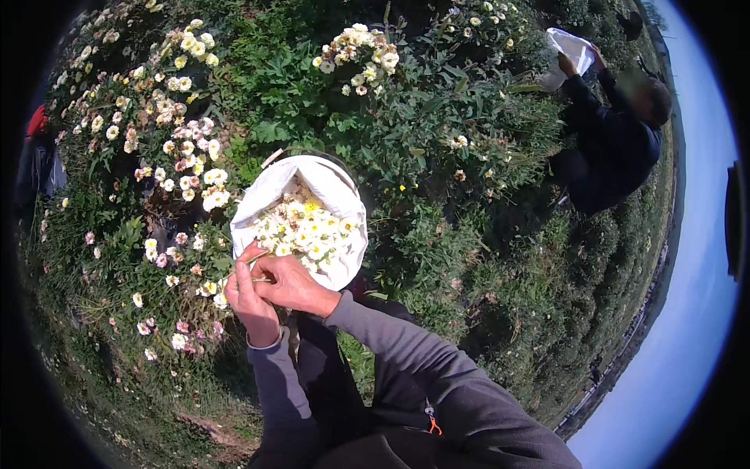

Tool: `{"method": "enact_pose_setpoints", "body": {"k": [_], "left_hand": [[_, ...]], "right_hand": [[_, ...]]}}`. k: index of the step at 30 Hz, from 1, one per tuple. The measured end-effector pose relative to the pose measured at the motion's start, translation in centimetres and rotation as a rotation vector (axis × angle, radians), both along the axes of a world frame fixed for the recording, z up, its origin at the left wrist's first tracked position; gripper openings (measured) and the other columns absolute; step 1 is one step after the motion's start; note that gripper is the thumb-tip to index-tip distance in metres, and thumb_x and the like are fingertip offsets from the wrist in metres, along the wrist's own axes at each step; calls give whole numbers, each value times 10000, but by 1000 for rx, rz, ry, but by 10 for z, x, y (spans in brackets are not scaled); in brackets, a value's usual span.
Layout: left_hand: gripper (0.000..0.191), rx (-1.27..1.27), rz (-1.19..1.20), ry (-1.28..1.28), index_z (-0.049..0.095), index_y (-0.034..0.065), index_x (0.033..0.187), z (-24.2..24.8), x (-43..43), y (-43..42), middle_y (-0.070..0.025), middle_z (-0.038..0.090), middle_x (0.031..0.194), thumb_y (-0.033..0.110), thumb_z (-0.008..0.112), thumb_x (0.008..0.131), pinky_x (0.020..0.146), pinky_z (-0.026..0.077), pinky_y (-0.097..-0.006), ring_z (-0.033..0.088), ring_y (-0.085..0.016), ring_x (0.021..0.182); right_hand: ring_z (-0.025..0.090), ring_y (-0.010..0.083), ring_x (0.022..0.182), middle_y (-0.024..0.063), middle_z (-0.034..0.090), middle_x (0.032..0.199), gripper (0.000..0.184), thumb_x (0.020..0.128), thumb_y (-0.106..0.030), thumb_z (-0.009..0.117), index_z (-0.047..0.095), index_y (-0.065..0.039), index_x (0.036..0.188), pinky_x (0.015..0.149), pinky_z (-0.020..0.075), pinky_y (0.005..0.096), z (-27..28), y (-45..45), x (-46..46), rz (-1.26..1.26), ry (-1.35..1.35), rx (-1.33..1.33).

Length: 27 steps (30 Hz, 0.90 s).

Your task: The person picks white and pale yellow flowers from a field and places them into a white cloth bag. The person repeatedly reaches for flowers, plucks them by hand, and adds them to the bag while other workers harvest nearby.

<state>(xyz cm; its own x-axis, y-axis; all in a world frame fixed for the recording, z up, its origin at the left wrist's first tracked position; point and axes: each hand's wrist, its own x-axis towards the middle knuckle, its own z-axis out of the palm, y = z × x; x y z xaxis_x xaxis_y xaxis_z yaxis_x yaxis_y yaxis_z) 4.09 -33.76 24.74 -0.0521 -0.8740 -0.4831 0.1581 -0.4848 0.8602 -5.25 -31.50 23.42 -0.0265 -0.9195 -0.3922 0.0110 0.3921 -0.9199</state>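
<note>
A bucket lined with a white sack (344,269) stands in front of my legs, its handle tipped to the far side. Cut white and yellow chrysanthemum-like flower heads (310,228) fill its middle, some of them browned. Over the near left rim my two hands meet. Between the thumb and fingers of my left hand (253,302) is a thin green stem (255,258). My right hand (297,285) pinches at the same spot, fingers curled around greenery; its fingertips are partly hidden. White blooms (215,293) on a plant sit just left of my left hand.
Flowering plants (190,146) grow densely to the left, with more blooms (363,55) beyond the bucket. At the right a crouching person (615,146) in dark clothes holds a white sack (568,50). Part of another person (35,158) shows at the left edge.
</note>
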Motion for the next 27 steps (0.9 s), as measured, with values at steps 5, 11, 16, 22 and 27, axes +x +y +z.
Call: {"method": "enact_pose_setpoints", "body": {"k": [5,11,16,22,27], "left_hand": [[235,46,51,135,530,-34,836,8,1,1,-138,593,785,188,479,894,788,409,-303,537,-170,748],[197,52,149,157,529,-3,821,13,-28,2,-87,543,716,171,473,896,702,423,-304,524,-172,710],[235,-30,44,-30,503,-6,796,19,-101,-11,-62,497,731,182,429,916,652,366,-275,449,-125,687],[222,-235,-156,-322,502,-12,763,74,-156,-5,-48,487,649,168,489,890,871,421,-326,484,-133,658],[244,6,-772,-795,535,21,671,47,-189,-13,-21,542,695,156,501,872,548,345,-266,461,-90,626]], "right_hand": [[564,354,558,191,549,563,249,676,-175,582,516,32,799,518,432,436,1,10,-17,100,447,-69],[533,348,476,167,505,483,248,734,-209,566,435,-2,771,455,385,441,-16,2,-40,0,409,-223],[542,359,496,181,515,497,256,713,-176,563,421,1,831,476,400,447,-34,-2,-80,-130,364,-186],[586,326,579,184,568,610,276,691,-74,522,484,39,940,517,448,406,-71,2,-80,66,265,-116],[582,330,698,163,596,770,476,716,-109,518,407,-38,1173,575,465,400,-66,56,-126,-202,164,-135]]}}
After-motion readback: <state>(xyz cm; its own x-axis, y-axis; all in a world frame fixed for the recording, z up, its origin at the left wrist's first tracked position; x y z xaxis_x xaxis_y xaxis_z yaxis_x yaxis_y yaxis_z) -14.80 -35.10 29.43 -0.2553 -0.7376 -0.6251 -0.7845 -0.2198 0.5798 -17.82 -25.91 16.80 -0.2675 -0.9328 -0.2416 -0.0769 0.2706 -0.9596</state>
